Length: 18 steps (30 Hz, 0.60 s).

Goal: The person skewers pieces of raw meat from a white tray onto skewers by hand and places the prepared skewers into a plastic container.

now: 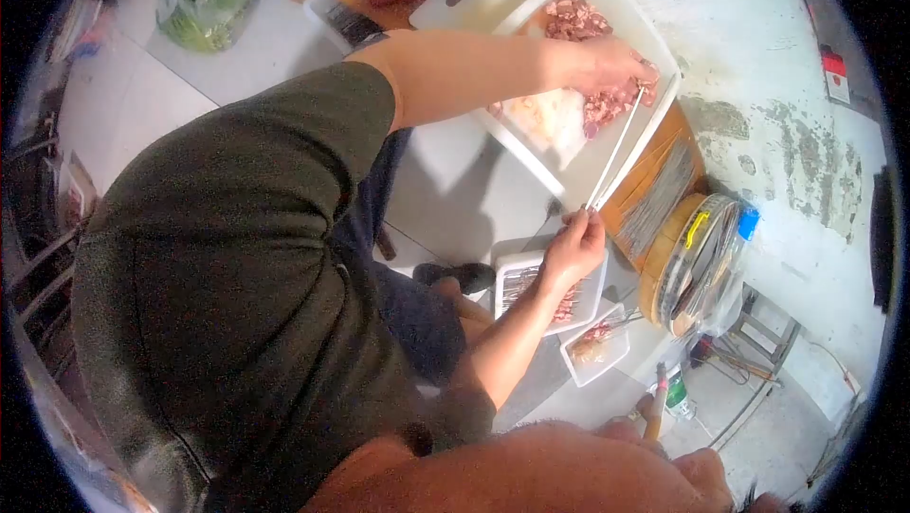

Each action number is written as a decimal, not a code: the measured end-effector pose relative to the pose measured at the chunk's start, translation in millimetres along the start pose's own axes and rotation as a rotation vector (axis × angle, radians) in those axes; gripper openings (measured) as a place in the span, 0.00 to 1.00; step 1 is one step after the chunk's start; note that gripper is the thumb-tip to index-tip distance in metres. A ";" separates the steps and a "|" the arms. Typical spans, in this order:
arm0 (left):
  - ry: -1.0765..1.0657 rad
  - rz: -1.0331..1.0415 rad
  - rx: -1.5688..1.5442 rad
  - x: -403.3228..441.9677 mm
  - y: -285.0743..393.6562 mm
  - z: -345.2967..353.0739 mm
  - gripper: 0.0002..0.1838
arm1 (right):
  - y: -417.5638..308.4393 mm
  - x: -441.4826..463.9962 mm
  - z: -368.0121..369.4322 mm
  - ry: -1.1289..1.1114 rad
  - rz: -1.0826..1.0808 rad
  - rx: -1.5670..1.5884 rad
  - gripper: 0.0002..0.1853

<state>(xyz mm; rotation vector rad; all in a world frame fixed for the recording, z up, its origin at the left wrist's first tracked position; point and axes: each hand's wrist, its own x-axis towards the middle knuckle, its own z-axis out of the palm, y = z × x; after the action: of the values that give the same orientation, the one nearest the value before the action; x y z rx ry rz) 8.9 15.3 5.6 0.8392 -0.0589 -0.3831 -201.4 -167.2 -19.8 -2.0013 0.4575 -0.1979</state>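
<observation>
My left hand is closed over the meat in a large white tray, its fingers pinching a piece of meat at the far end of a thin skewer. Lower down, my right hand grips the skewer's near end just outside the tray rim. Cut dark-red meat chunks lie in the tray around my left hand, with pale, fatty-looking pieces beside them. Below my right wrist, a smaller white tray holds several loaded skewers.
Bare skewers lie on a brown board beside the big tray. A round wooden-sided container stands near the wall. A small white tray holds more meat. Bagged greens lie at upper left. A stool stands at right.
</observation>
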 end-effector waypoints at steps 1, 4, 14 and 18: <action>-0.014 0.000 -0.009 2.0 -1.6 -1.8 0.09 | -1.6 -0.2 0.5 0.004 -0.008 -0.008 0.09; -0.038 -0.004 0.033 2.2 -0.9 -2.8 0.09 | -3.5 -0.2 2.1 0.014 0.008 -0.004 0.10; -0.154 -0.032 -0.042 13.3 -7.6 -10.8 0.12 | 10.3 7.6 7.9 0.001 0.031 0.112 0.09; -0.115 -0.020 -0.011 11.7 -5.1 -10.2 0.12 | 9.0 9.4 9.3 0.008 -0.003 0.083 0.09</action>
<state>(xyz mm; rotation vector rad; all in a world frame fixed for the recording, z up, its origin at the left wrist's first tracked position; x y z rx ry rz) 20.2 15.3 -6.1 0.8071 -0.1548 -0.4500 -191.8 -166.8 -32.6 -1.9209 0.4444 -0.2237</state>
